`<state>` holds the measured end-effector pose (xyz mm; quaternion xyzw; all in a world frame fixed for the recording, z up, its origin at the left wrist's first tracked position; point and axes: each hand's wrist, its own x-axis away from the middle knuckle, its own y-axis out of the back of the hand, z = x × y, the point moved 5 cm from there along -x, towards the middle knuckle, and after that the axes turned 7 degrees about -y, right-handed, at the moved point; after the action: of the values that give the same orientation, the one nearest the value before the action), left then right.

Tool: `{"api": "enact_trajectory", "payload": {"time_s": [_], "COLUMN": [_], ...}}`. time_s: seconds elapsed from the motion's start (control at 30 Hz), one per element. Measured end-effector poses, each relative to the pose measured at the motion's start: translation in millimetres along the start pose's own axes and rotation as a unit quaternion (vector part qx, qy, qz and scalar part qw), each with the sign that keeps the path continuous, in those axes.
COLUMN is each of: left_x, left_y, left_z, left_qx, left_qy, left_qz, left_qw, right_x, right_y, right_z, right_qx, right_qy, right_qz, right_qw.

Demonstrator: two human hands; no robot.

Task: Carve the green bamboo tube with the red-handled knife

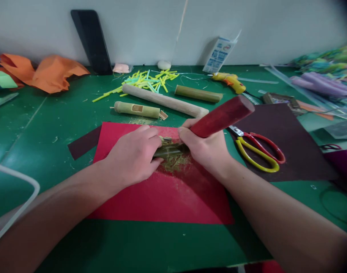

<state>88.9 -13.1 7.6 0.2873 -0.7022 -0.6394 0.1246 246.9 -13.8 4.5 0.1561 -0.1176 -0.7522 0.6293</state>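
My left hand (pixel 136 154) is closed around one end of a dark green bamboo piece (pixel 170 151), which lies on a red sheet (pixel 159 201). A tool with a thick red cylindrical handle (pixel 223 115) is gripped in my right hand (pixel 206 146), the handle slanting up to the right. Its working end is hidden by the fingers, close to the bamboo's right part. Fine shavings (pixel 176 162) are scattered on the red sheet around the bamboo. Behind the hands lies a lighter bamboo tube (pixel 150 110) with a rectangular opening cut in it, a small cut chip (pixel 163 115) beside it.
Scissors (pixel 261 151) with red and yellow handles rest on a dark sheet (pixel 295 148) at right. Farther back are a pale wooden stick (pixel 164 101), another bamboo tube (pixel 198 94), yellow-green strips (pixel 147 81), and a yellow glue gun (pixel 229 82). A phone (pixel 92 41) leans against the wall.
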Motion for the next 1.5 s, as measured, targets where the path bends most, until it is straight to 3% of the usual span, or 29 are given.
{"api": "enact_trajectory", "payload": {"time_s": [0.8,1.07,1.5], "left_x": [0.0,-2.5,-2.6], "left_y": [-2.1,-4.3,-5.2], "left_z": [0.4,1.2,2.2], "left_qx": [0.005,0.012,0.020], "left_qy": [0.002,0.002,0.016], "left_qz": [-0.004,-0.012,0.001], "left_qw": [1.000,1.000,1.000], "right_x": [0.7,5.5,3.9], "right_y": [7.2,-11.7,-16.0], "right_z": [-0.4,5.9,6.2], "right_qx": [0.001,-0.022,-0.027], "right_qy": [0.013,0.010,0.006], "right_qz": [-0.022,0.081,0.078], "right_qw": [1.000,0.996,0.997]}}
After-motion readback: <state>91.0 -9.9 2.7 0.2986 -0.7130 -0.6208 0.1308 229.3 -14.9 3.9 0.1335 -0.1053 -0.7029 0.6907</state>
